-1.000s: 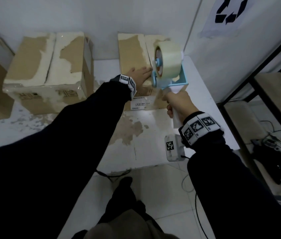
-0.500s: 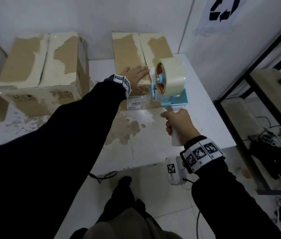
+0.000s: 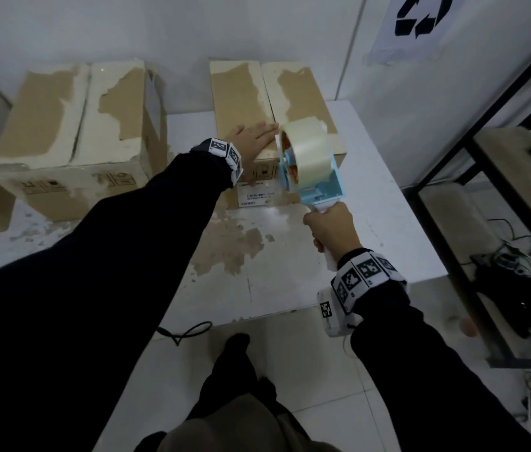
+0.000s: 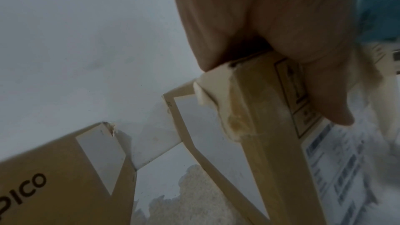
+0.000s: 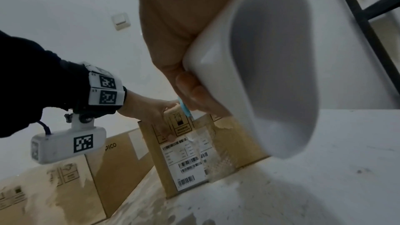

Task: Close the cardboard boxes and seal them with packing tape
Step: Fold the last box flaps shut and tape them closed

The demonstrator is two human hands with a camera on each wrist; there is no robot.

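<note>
While its fingers (image 3: 265,129) lie straight and flat on the closed top flaps, the left hand (image 3: 251,140) presses down on the small brown cardboard box with torn pale tape patches (image 3: 241,102), thumb hooked over the near top edge onto the front face. The right hand (image 3: 332,228) is wrapped tight round the white handle (image 5: 259,67) of the light-blue tape dispenser with a roll of clear packing tape (image 3: 309,161). That dispenser sits at the box's near edge, close to the seam between the flaps; whether its blade touches the cardboard is probably beyond what this blurred view shows. A white barcode label (image 3: 256,195) is stuck to the box front. This box stands on the scuffed white table (image 3: 290,272), with a larger brown cardboard box (image 3: 71,125) to its left.
</note>
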